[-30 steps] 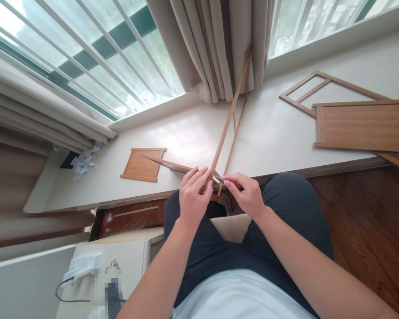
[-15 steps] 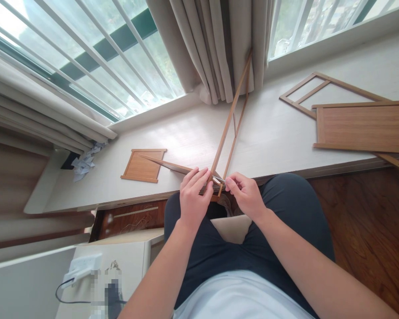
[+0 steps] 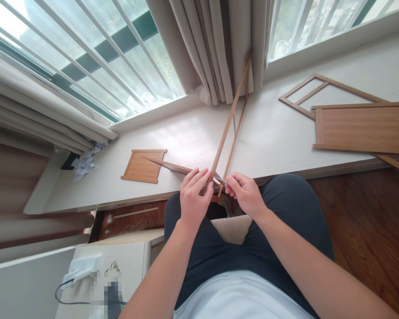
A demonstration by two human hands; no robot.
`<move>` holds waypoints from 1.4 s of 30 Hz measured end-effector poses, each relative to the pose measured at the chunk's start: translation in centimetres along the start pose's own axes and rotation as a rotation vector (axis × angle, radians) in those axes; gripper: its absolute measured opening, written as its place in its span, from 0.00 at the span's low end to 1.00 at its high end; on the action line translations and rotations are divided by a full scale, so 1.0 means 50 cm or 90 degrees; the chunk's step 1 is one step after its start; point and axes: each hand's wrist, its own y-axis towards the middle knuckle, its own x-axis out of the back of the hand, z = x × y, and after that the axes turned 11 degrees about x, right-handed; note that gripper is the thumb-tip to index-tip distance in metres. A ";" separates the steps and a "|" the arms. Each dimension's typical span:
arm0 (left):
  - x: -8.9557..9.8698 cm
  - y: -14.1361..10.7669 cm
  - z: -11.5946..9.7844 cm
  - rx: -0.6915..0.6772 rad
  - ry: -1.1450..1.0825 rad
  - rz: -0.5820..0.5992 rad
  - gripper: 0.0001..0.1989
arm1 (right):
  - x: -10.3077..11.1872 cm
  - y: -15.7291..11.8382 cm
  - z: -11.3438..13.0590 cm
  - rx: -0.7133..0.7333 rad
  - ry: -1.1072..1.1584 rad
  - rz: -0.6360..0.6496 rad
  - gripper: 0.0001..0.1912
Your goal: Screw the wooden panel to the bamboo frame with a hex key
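Note:
My left hand [image 3: 194,192] is closed around the near end of a long wooden frame [image 3: 228,122], its fingers over the joint with a wooden panel [image 3: 174,167] that juts out to the left. The frame leans up and away, its far end against the curtain. Between thumb and fingers, my right hand [image 3: 244,192] pinches a thin metal tool [image 3: 220,180], perhaps a hex key. Its shiny shaft points left at the frame's near end. The tip and whatever it touches are too small to make out.
A small wooden panel [image 3: 145,166] lies on the white window ledge [image 3: 272,137] to the left. On the right, a larger panel [image 3: 365,126] rests over another open frame [image 3: 302,95]. Crumpled paper [image 3: 83,168] sits at the far left, and a power strip [image 3: 83,268] on a white cabinet [image 3: 133,261].
The fingers of my right hand have shifted slightly on the metal tool. My left hand and the wooden frame stay in place.

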 end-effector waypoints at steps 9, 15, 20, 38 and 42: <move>0.020 0.005 -0.001 0.008 -0.003 0.052 0.15 | 0.009 -0.007 0.002 0.064 -0.126 0.013 0.17; 0.035 0.018 0.018 -0.003 -0.015 0.081 0.16 | 0.011 -0.010 -0.001 0.112 -0.196 0.005 0.15; 0.036 0.042 0.029 -0.007 0.037 0.061 0.11 | 0.011 -0.011 -0.004 0.142 -0.221 -0.009 0.13; 0.029 0.070 0.033 -0.021 0.087 0.075 0.08 | 0.011 -0.009 -0.013 0.237 -0.256 -0.049 0.11; 0.029 0.070 0.034 -0.020 0.086 0.079 0.08 | 0.011 -0.010 -0.010 0.233 -0.253 -0.044 0.11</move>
